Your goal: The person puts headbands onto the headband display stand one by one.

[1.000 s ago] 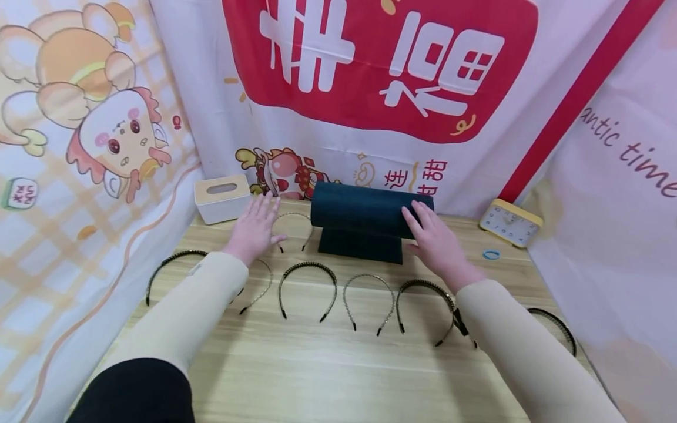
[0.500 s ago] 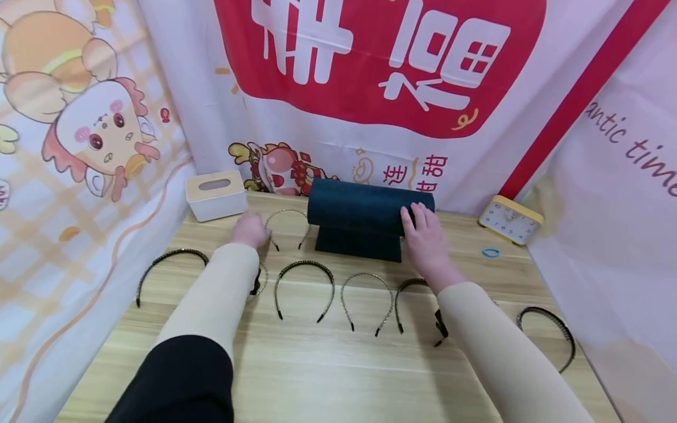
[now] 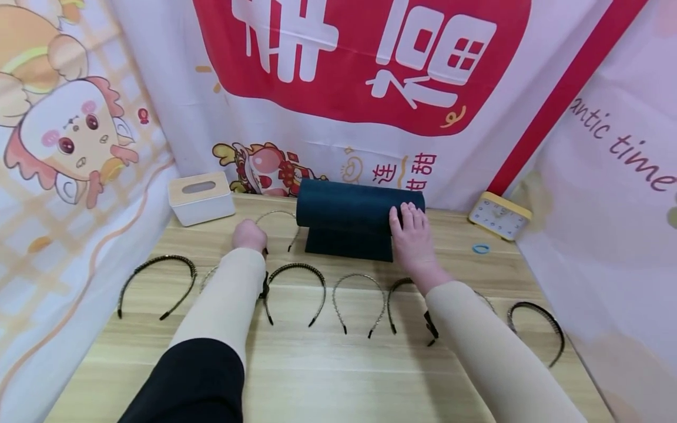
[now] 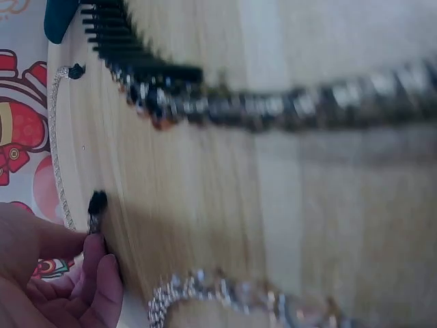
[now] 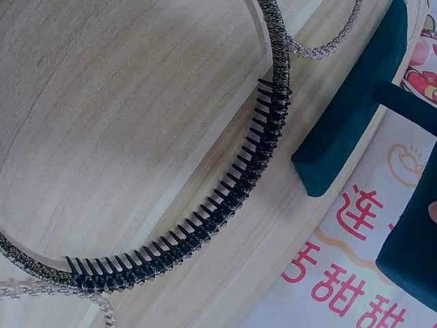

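Observation:
At the back of the table, my left hand (image 3: 250, 236) pinches one end of a thin, light beaded headband (image 3: 277, 212). In the left wrist view, thumb and fingers meet just behind its black tip (image 4: 97, 201), and the band's other tip lies on the wood. My right hand (image 3: 416, 241) rests on the right part of a dark green velvet display stand (image 3: 349, 205), fingers laid over the front of its roll. Only a bit of a fingertip shows at the edge of the right wrist view. Under the right forearm lies a dark toothed headband (image 5: 225, 195), partly covered in the head view.
Several headbands lie in a row in front, among them a dark one (image 3: 295, 267), a light one (image 3: 359, 276) and a dark one at far right (image 3: 545, 317). A tissue box (image 3: 202, 200) stands back left, a yellow clock (image 3: 499, 216) and blue ring (image 3: 481, 249) back right.
My left hand, spread open above the table a second ago, has come down and closed on the thin headband's end. My right hand stays on the stand; the head view has shifted slightly.

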{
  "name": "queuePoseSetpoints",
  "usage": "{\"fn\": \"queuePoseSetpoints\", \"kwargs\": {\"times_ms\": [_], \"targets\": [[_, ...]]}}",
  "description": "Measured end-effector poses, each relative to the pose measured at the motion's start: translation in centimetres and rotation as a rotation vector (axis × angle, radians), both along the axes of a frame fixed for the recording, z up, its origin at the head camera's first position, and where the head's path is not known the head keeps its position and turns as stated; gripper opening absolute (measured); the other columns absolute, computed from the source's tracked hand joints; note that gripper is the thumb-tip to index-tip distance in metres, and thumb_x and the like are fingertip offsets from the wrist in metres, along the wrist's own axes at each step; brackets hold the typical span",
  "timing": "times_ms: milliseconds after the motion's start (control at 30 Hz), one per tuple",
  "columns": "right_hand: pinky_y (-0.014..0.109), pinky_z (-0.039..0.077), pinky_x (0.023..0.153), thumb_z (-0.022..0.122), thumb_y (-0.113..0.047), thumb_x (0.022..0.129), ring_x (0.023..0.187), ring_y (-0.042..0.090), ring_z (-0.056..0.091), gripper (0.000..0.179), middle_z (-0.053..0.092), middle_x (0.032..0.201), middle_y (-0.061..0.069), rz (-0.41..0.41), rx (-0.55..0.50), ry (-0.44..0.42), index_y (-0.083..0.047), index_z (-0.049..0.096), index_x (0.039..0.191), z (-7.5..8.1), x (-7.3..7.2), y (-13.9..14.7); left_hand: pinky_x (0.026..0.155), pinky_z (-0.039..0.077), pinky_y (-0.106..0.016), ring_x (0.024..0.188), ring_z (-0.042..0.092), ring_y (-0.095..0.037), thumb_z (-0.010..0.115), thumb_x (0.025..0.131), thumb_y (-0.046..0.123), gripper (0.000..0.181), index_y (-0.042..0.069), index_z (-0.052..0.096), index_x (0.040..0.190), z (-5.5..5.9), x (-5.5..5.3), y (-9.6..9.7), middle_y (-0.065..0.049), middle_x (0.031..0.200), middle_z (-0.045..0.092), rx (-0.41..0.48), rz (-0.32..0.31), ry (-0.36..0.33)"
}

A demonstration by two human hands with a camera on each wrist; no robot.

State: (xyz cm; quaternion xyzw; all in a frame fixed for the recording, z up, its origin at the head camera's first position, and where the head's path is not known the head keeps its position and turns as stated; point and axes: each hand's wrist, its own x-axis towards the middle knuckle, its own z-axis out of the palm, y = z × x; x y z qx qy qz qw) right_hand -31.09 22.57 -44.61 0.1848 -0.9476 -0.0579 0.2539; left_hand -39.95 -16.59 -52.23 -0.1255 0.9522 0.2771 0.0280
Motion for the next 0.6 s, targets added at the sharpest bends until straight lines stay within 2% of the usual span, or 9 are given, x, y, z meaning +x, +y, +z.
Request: {"fn": "queuePoseSetpoints", "kwargs": {"times_ms": [133, 267, 300, 400, 500, 533, 600], "targets": [[0.054, 0.020, 0.115, 0.065, -0.003, 0.090, 0.132, 0.047, 0.032, 0.056, 0.036, 0.141, 0.031, 0.010, -0.010, 0.018, 0.003, 0.041, 0.140, -0.1, -0.1, -0.1, 0.097, 0.047, -0.049, 0.114, 0.056, -0.043, 0.051, 0.083, 0.005, 0.036, -0.010, 0.061, 0.114, 0.0, -0.1, 0.0, -0.029, 0.123, 0.059, 0.033, 0.049, -0.012], [0.054, 0.020, 0.115, 0.062, 0.001, 0.090, 0.132, 0.047, 0.032, 0.054, 0.036, 0.141, 0.031, 0.025, -0.021, 0.020, 0.004, 0.041, 0.140, 0.0, -0.1, -0.4, 0.098, 0.045, -0.049, 0.116, 0.055, -0.043, 0.046, 0.091, 0.011, 0.037, -0.009, 0.063, 0.117, 0.6, 0.2, -0.5, -0.028, 0.125, 0.059, 0.110, 0.102, 0.028], [0.054, 0.019, 0.115, 0.061, 0.002, 0.090, 0.132, 0.048, 0.032, 0.055, 0.035, 0.141, 0.032, 0.025, -0.023, 0.017, 0.004, 0.040, 0.141, 0.0, -0.1, -0.5, 0.098, 0.045, -0.049, 0.115, 0.056, -0.042, 0.044, 0.092, 0.012, 0.036, -0.009, 0.065, 0.113, 1.0, 0.3, -0.5, -0.028, 0.123, 0.060, 0.125, 0.111, 0.044], [0.054, 0.017, 0.116, 0.062, 0.002, 0.089, 0.133, 0.048, 0.031, 0.057, 0.035, 0.141, 0.032, 0.015, -0.023, 0.009, 0.005, 0.039, 0.141, 0.0, -0.1, -0.4, 0.095, 0.047, -0.046, 0.103, 0.059, -0.039, 0.043, 0.096, 0.013, 0.029, -0.007, 0.065, 0.095, 2.4, 0.4, -0.7, -0.028, 0.109, 0.062, 0.260, 0.141, 0.105], [0.054, 0.016, 0.116, 0.064, 0.001, 0.089, 0.133, 0.047, 0.030, 0.059, 0.035, 0.141, 0.032, 0.007, -0.023, -0.006, 0.005, 0.038, 0.142, 0.0, 0.0, -0.3, 0.081, 0.051, -0.045, 0.082, 0.058, -0.034, 0.048, 0.092, 0.006, 0.015, 0.001, 0.054, 0.079, 4.3, 0.4, -0.9, -0.019, 0.085, 0.058, 0.379, 0.160, 0.186], [0.053, 0.016, 0.117, 0.064, 0.001, 0.089, 0.133, 0.047, 0.030, 0.059, 0.035, 0.141, 0.031, 0.005, -0.021, -0.012, 0.004, 0.038, 0.142, 0.0, 0.0, -0.2, 0.078, 0.051, -0.044, 0.079, 0.056, -0.032, 0.050, 0.090, 0.004, 0.012, 0.003, 0.050, 0.079, 4.9, 0.4, -1.0, -0.016, 0.085, 0.054, 0.426, 0.170, 0.215], [0.053, 0.015, 0.117, 0.065, 0.000, 0.088, 0.134, 0.047, 0.029, 0.061, 0.034, 0.142, 0.032, 0.004, -0.019, -0.024, 0.004, 0.037, 0.142, 0.0, 0.0, -0.2, 0.076, 0.049, -0.042, 0.082, 0.053, -0.031, 0.051, 0.088, 0.003, 0.003, 0.000, 0.050, 0.089, 6.0, 0.4, -1.2, -0.015, 0.090, 0.053, 0.450, 0.169, 0.256]]}}
